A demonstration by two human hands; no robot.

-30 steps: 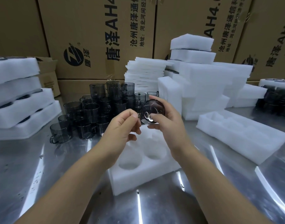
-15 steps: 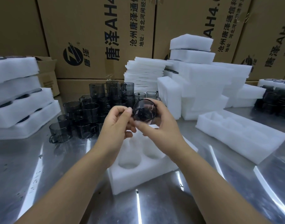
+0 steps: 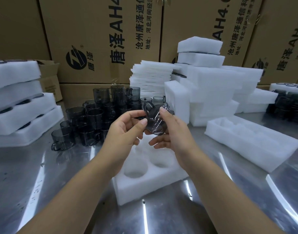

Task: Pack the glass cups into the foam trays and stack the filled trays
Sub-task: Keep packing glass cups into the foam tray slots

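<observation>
a: where's the glass cup [image 3: 153, 123]?

b: off the counter [image 3: 43, 183], held in the air over the far end of the foam tray [image 3: 144, 190]. that tray lies at the middle of the counter's near edge. the cup is tilted, with its handle uppermost.

a: and the grip?

b: both are clamped on the cup. the left hand [image 3: 126, 132] pinches it at the handle side between thumb and forefinger. the right hand [image 3: 176, 132] curls round the body, forefinger over the top and thumb below.

a: what shows of the tray?

b: two round pockets [image 3: 135, 172] at its near end. the hands cover the rest.

a: what's around it?

b: a pile of loose cups [image 3: 94, 119] stands past the left hand, toward the back edge. at the left edge there's a stack of trays [image 3: 18, 107] with dark rims showing between the layers. a long foam tray [image 3: 251, 146] lies toward the right edge, well apart from the first. foam blocks [image 3: 212, 85] and thin foam sheets [image 3: 151, 78] are heaped along the back edge, and more dark cups [image 3: 288, 107] sit at the far right corner. cardboard boxes [image 3: 102, 39] stand behind the counter.
</observation>
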